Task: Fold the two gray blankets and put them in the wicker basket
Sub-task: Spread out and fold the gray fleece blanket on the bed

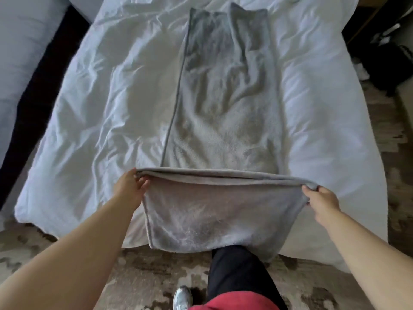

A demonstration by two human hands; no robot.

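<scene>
Left hand (131,186) and right hand (321,200) pinch the gray blanket (219,97) at either side edge.
Long strip lying down the white duvet (89,108), near end hanging off its foot; soft, light fleece, likely to sag between grips, so hold the edges taut.

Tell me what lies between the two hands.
Head view: the gray blanket, its lifted edge running from left hand to right hand, each pinching a corner.

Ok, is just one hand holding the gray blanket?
No, the left hand and the right hand each grip one corner at the near end of the gray blanket.
</scene>
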